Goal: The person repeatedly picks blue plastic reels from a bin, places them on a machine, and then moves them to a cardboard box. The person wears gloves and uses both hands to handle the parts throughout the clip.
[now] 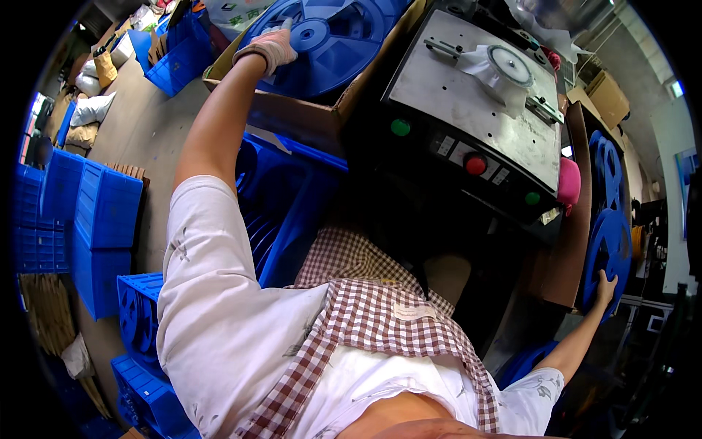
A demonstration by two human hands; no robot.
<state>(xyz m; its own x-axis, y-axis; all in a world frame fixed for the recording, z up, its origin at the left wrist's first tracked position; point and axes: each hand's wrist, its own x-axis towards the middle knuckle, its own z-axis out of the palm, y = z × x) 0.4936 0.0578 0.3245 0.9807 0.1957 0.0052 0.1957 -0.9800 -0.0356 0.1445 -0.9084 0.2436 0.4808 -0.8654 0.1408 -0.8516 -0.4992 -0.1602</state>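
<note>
My left hand [272, 45], in a pale work glove, reaches far up and left and grips the rim of a large blue plastic reel [333, 40] lying in an open cardboard box [292, 110]. My right hand [605, 287], bare, stretches out to the right and holds the lower edge of another blue reel [608, 234], which stands upright in a cardboard box [567, 249]. Between my arms sits a black machine with a metal top plate [461, 102]. On that plate lies a white round part [510, 66].
The machine front has a green button [400, 127], a red button [475, 164] and a second green one [532, 197]. A pink object [569, 181] sits at its right side. Blue plastic crates [106, 212] stand stacked at left, more blue reels [139, 314] below. I wear a checked apron [365, 314].
</note>
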